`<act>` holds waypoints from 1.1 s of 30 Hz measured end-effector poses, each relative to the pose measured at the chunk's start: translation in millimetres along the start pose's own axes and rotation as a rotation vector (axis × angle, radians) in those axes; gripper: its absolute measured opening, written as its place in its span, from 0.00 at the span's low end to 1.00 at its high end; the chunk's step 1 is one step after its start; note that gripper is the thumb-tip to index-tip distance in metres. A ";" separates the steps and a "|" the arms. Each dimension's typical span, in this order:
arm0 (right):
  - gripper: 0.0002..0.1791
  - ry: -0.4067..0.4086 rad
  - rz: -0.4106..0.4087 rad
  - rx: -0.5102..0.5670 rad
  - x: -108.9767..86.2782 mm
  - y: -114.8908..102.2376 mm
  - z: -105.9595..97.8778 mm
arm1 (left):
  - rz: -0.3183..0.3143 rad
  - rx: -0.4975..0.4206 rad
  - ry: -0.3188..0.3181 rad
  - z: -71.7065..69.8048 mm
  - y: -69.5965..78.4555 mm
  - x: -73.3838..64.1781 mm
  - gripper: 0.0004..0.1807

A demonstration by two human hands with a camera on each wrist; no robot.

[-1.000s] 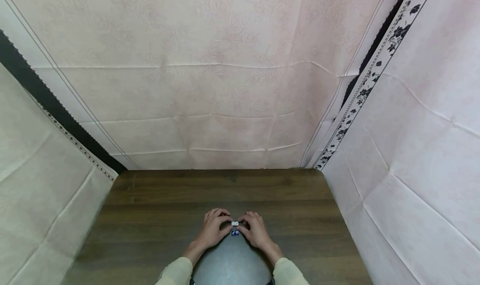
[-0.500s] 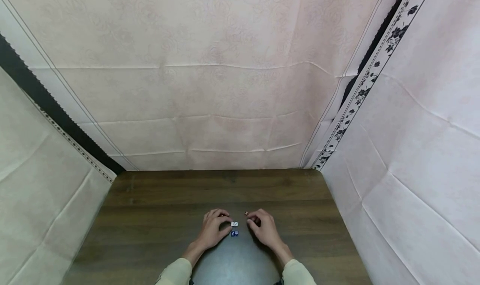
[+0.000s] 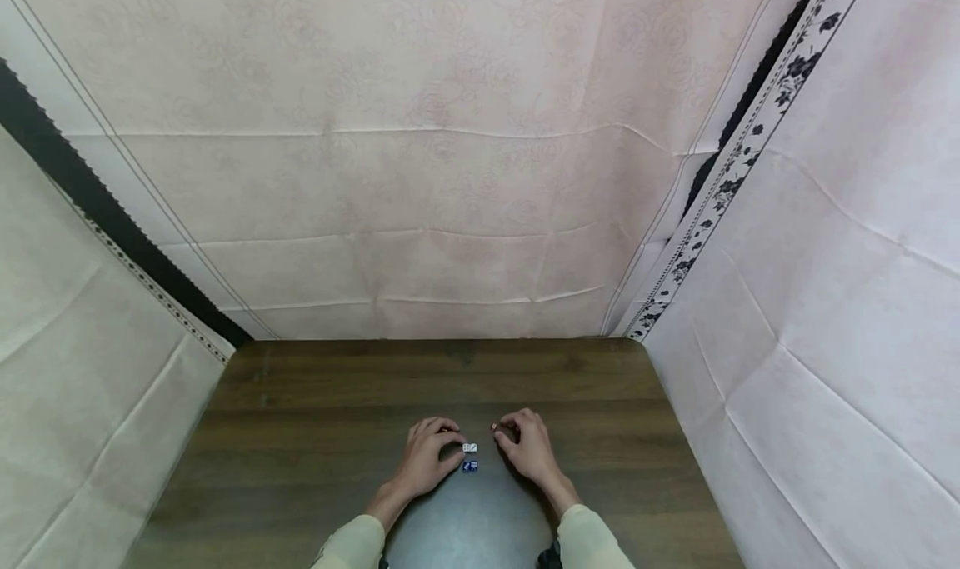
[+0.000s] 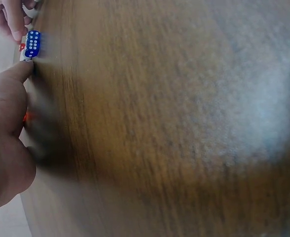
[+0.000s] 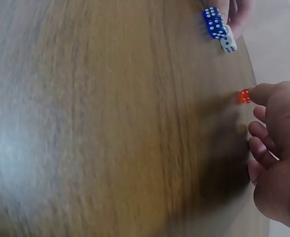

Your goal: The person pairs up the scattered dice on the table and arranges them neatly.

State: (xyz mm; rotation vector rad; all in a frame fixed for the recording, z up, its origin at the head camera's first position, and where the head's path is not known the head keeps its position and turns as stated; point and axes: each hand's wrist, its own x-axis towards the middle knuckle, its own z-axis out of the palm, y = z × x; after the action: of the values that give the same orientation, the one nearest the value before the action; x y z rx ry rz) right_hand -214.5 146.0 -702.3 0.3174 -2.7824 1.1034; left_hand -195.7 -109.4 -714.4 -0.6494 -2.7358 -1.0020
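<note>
Two white dice (image 3: pixel 469 448) sit side by side in the head view, with two blue dice (image 3: pixel 470 466) just nearer the person. My left hand (image 3: pixel 429 459) holds the left end of the white pair between thumb and forefinger. To the right, my right hand (image 3: pixel 531 448) has thumb and forefinger at a small red die (image 3: pixel 493 426); the right wrist view shows the thumb against this red die (image 5: pixel 244 96). Another orange-red die (image 4: pixel 26 117) shows partly behind the left hand in the left wrist view. Blue dice (image 4: pixel 32 43) partly cover the white ones there.
The dice lie on a brown wood-grain table (image 3: pixel 315 411). Pale patterned cloth (image 3: pixel 450 219) hangs behind its far edge, and more cloth (image 3: pixel 825 302) flanks the right side. A grey rounded shape (image 3: pixel 465 519) lies between the forearms.
My right hand has left the white dice and moved right, then its thumb and forefinger have come to the red die. The left hand stays at the white dice.
</note>
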 end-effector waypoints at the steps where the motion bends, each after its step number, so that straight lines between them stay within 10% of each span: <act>1: 0.08 0.004 -0.003 -0.004 0.1 -0.2 1.3 | 0.002 -0.003 0.000 -0.4 0.3 0.0 0.08; 33: 0.05 0.058 0.031 -0.079 4.4 -2.4 16.1 | -0.010 -0.025 0.002 0.6 -0.5 -2.9 0.08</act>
State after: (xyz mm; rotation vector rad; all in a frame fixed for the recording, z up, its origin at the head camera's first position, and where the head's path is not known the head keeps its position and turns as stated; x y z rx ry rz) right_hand -218.9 132.6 -711.5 0.2305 -2.7792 0.9898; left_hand -193.4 -110.4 -716.0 -0.6386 -2.7322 -1.0398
